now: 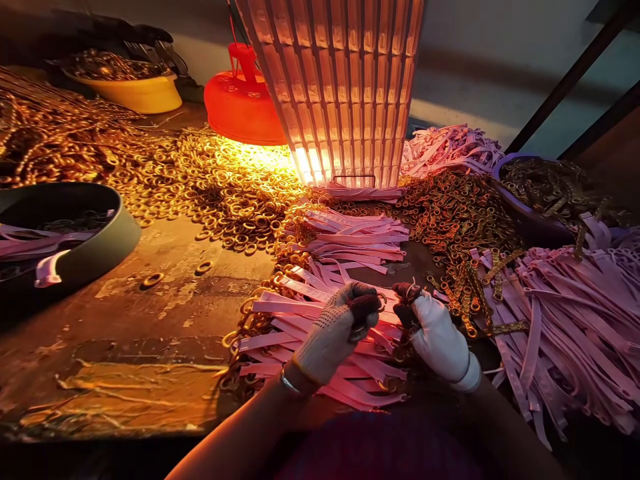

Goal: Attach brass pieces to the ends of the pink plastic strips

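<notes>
At lower centre of the frame, the gloved left hand (334,331) and right hand (436,333) each pinch a small metal ring (381,303) above pink straps (320,337); rings appear light, rigid, best pinched at the rim.

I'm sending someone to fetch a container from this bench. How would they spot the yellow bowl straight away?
Start at the red lamp glowing over the workbench and look left along the far edge. The yellow bowl sits there, heaped with dark metal pieces. It is the only yellow container; the nearer bowl at the left is dark and holds pink straps.
</notes>
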Demonstrator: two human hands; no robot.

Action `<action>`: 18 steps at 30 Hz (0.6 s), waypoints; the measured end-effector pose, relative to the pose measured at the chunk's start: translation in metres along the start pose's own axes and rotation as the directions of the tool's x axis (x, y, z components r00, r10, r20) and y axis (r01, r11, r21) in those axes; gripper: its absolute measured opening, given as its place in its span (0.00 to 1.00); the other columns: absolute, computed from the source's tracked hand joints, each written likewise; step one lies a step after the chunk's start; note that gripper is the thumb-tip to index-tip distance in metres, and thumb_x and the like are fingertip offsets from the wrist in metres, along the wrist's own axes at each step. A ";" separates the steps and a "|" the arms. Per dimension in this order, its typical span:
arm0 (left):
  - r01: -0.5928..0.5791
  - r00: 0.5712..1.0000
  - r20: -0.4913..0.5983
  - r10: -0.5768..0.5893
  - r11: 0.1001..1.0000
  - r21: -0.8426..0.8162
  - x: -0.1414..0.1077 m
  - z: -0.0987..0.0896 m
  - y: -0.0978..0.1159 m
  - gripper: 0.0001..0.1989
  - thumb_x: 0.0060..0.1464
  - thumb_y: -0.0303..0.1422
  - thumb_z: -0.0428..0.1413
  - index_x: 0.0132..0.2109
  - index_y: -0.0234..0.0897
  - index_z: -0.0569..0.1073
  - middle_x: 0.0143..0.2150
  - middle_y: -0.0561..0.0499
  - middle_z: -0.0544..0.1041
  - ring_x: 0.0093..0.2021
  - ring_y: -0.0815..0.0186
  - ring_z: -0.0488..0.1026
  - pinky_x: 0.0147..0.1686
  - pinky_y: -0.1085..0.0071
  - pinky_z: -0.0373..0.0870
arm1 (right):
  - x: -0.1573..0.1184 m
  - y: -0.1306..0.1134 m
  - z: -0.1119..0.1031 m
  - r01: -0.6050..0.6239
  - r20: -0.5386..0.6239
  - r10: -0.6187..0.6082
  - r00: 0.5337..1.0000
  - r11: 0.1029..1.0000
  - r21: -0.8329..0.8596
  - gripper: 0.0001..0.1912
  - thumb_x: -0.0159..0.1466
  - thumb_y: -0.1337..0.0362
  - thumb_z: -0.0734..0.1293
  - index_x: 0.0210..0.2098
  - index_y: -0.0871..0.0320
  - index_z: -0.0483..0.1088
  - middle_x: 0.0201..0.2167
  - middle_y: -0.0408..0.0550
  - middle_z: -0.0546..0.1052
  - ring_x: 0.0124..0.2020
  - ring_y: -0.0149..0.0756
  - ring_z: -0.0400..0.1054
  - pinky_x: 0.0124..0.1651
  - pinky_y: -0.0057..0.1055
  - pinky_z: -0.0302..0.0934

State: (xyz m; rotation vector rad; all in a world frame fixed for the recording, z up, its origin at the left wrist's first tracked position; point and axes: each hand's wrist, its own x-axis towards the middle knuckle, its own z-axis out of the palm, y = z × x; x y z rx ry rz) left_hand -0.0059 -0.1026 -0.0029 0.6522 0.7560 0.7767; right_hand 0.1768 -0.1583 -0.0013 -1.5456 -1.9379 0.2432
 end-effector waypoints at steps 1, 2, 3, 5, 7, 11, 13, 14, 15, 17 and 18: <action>0.008 1.000 0.001 -0.008 1.000 -0.010 0.000 0.001 -0.001 0.13 0.48 0.35 0.65 0.34 0.36 0.69 0.21 0.56 0.68 0.16 0.79 0.53 0.14 0.83 0.45 | -0.001 -0.001 0.001 0.043 -0.003 -0.043 0.999 0.998 -0.056 0.18 0.71 0.65 0.60 0.59 0.59 0.66 0.50 0.59 0.76 0.50 0.47 0.71 0.53 0.43 0.67; 0.025 1.000 0.006 -0.025 1.000 -0.017 0.000 0.001 -0.001 0.13 0.48 0.35 0.65 0.33 0.36 0.68 0.20 0.57 0.68 0.16 0.79 0.53 0.14 0.83 0.44 | 0.000 -0.003 0.002 0.093 -0.009 -0.095 0.995 0.988 -0.126 0.19 0.70 0.65 0.60 0.59 0.61 0.66 0.48 0.60 0.76 0.48 0.47 0.71 0.51 0.44 0.68; 0.046 0.999 0.017 -0.046 0.999 -0.018 0.000 0.002 -0.002 0.13 0.47 0.36 0.65 0.33 0.36 0.68 0.19 0.58 0.66 0.15 0.79 0.52 0.13 0.83 0.44 | 0.000 -0.004 0.004 0.146 -0.011 -0.152 0.988 0.967 -0.208 0.18 0.70 0.66 0.60 0.57 0.63 0.67 0.47 0.60 0.75 0.46 0.47 0.70 0.49 0.43 0.67; 0.091 0.995 0.045 -0.091 0.996 -0.003 0.001 0.003 -0.004 0.13 0.48 0.38 0.63 0.32 0.37 0.67 0.17 0.59 0.63 0.14 0.79 0.51 0.13 0.82 0.42 | 0.002 -0.006 0.006 0.266 0.006 -0.284 0.959 0.891 -0.367 0.14 0.69 0.69 0.59 0.51 0.62 0.70 0.41 0.57 0.75 0.41 0.44 0.68 0.44 0.42 0.65; 0.135 0.988 0.064 -0.138 0.990 0.042 0.002 0.004 -0.006 0.13 0.48 0.39 0.62 0.31 0.37 0.67 0.16 0.61 0.60 0.13 0.79 0.50 0.13 0.82 0.43 | 0.004 -0.007 0.008 0.359 0.037 -0.388 0.921 0.806 -0.471 0.12 0.70 0.72 0.57 0.43 0.59 0.71 0.35 0.53 0.74 0.36 0.41 0.64 0.41 0.39 0.61; 0.161 0.983 0.057 -0.176 0.965 0.205 0.004 0.005 -0.009 0.15 0.51 0.41 0.61 0.29 0.37 0.65 0.17 0.60 0.60 0.14 0.78 0.51 0.14 0.80 0.45 | 0.003 -0.004 0.007 0.335 0.039 -0.386 0.922 0.739 -0.584 0.12 0.68 0.74 0.58 0.32 0.58 0.69 0.30 0.52 0.72 0.32 0.41 0.61 0.36 0.38 0.55; 0.070 0.996 0.029 -0.082 0.955 0.289 0.003 0.006 -0.009 0.16 0.55 0.42 0.59 0.29 0.38 0.64 0.17 0.60 0.60 0.15 0.77 0.52 0.15 0.79 0.47 | 0.001 -0.002 0.004 0.281 0.035 -0.328 0.944 0.742 -0.609 0.10 0.65 0.72 0.60 0.28 0.58 0.68 0.29 0.54 0.71 0.31 0.42 0.61 0.34 0.38 0.53; 0.016 1.000 0.020 -0.024 0.946 0.324 0.002 0.006 -0.009 0.16 0.56 0.42 0.58 0.29 0.38 0.64 0.18 0.59 0.61 0.16 0.76 0.54 0.15 0.79 0.49 | 0.000 -0.001 0.003 0.273 0.046 -0.308 0.950 0.752 -0.600 0.10 0.64 0.69 0.61 0.27 0.57 0.68 0.28 0.54 0.71 0.30 0.42 0.61 0.33 0.38 0.52; -0.019 1.000 0.021 0.012 0.933 0.359 0.001 0.006 -0.008 0.15 0.57 0.41 0.58 0.30 0.38 0.64 0.18 0.59 0.62 0.17 0.76 0.55 0.16 0.79 0.50 | -0.001 0.000 0.002 0.270 0.058 -0.293 0.954 0.767 -0.583 0.09 0.63 0.67 0.62 0.26 0.57 0.68 0.26 0.53 0.70 0.29 0.42 0.60 0.31 0.38 0.51; -0.070 0.998 0.035 0.061 0.906 0.418 -0.002 0.005 -0.007 0.10 0.56 0.37 0.59 0.32 0.37 0.67 0.21 0.58 0.64 0.19 0.76 0.57 0.18 0.79 0.53 | -0.002 0.000 0.002 0.291 0.101 -0.280 0.955 0.809 -0.510 0.10 0.62 0.63 0.62 0.25 0.55 0.67 0.23 0.51 0.69 0.26 0.41 0.59 0.29 0.39 0.49; -0.089 0.996 0.049 0.075 0.892 0.444 -0.003 0.004 -0.006 0.08 0.54 0.34 0.60 0.35 0.36 0.69 0.22 0.58 0.66 0.20 0.76 0.59 0.19 0.80 0.55 | -0.002 0.001 0.001 0.313 0.131 -0.285 0.950 0.835 -0.452 0.10 0.62 0.60 0.62 0.25 0.55 0.67 0.21 0.49 0.68 0.24 0.40 0.58 0.28 0.39 0.48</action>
